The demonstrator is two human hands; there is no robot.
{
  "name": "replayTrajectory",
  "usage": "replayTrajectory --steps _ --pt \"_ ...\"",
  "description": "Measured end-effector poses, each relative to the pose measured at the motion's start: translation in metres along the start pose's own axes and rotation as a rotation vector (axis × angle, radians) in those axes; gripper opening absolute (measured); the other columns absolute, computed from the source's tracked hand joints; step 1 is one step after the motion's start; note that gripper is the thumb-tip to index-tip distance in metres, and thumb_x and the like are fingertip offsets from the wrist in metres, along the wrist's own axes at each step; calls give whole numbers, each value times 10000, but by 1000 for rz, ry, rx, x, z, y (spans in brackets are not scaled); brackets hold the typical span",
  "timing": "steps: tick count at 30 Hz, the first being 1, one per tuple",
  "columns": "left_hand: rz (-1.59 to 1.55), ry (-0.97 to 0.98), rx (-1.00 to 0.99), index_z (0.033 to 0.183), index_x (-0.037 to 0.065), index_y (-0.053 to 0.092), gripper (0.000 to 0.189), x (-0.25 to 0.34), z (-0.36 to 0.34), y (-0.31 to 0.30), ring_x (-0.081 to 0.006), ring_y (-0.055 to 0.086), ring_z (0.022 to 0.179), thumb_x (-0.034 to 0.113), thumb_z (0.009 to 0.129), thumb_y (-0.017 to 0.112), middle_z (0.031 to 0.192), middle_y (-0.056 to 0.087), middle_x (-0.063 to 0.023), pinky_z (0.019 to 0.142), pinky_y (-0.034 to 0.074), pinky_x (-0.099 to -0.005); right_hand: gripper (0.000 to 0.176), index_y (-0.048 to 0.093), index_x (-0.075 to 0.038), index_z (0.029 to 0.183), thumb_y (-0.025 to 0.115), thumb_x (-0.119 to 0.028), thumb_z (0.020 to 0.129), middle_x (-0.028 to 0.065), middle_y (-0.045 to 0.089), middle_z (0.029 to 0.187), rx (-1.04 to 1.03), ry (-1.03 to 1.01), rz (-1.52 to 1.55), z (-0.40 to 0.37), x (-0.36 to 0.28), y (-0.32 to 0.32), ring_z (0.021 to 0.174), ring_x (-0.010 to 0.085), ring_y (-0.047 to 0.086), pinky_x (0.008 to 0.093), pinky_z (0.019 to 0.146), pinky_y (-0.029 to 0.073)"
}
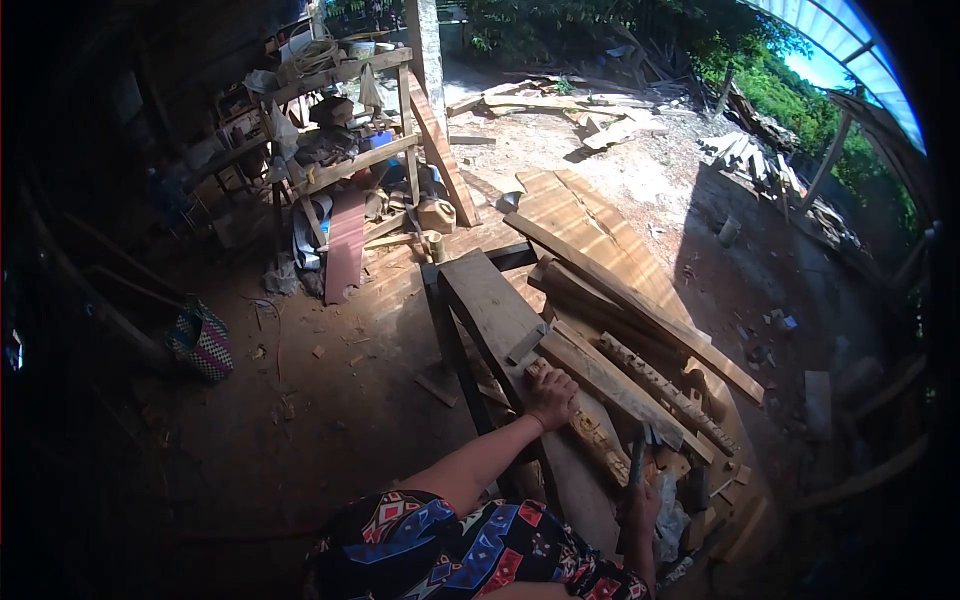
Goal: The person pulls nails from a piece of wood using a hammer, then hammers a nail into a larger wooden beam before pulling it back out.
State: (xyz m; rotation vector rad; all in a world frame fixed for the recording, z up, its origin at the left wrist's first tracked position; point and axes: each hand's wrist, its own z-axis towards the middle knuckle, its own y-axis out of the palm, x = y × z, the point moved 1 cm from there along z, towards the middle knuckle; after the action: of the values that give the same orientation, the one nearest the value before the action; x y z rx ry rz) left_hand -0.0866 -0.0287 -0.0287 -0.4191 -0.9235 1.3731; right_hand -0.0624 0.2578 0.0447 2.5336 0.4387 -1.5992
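Amid crowding planks (640, 310), left fingers (564, 385) around carved wood (600, 441) (right fingers (645, 496) around a tool (637, 458))

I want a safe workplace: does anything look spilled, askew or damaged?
Small scraps litter the floor, looking like work waste. Planks right of the bench overlap at uneven angles, looking untidy. I see no clear spill.

From here I see a black shirt (455, 545) patterned in red and blue, and a reddish-pink board (345, 245).
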Motion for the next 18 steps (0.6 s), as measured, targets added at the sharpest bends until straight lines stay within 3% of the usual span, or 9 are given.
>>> replayTrajectory --steps 4,9,15,18 --pt "-4 -10 -29 780 118 546 146 -1 0 0 -244 512 1000 255 761 501 874 551 -69 1013 285 -430 367 493 -88 717 515 -382 936 13 456 496 -19 -65 50 -2 -4 5 346 94 418 241 319 318" --pt "-13 -9 -17 784 122 537 139 -1 0 2 -245 509 1001 253 759 501 871 544 -69 1012 285 -430 368 490 -87 723 499 -380 945 7 447 493 35 138 -13 6 2 2 345 88 409 235 316 306" --pt "-14 1 14 771 124 554 108 0 2 -1 -227 523 967 225 743 528 836 547 -55 988 300 -412 365 490 -86 723 504 -380 939 8 447 498 -7 -42 57 -1 -8 9 345 101 413 243 318 311" --pt "-11 -2 -9 789 121 551 146 -3 0 5 -243 506 1017 257 761 502 885 553 -67 1019 279 -434 368 526 -74 749 510 -398 922 17 452 496 -23 67 -60 4 8 9 338 120 413 251 316 312"
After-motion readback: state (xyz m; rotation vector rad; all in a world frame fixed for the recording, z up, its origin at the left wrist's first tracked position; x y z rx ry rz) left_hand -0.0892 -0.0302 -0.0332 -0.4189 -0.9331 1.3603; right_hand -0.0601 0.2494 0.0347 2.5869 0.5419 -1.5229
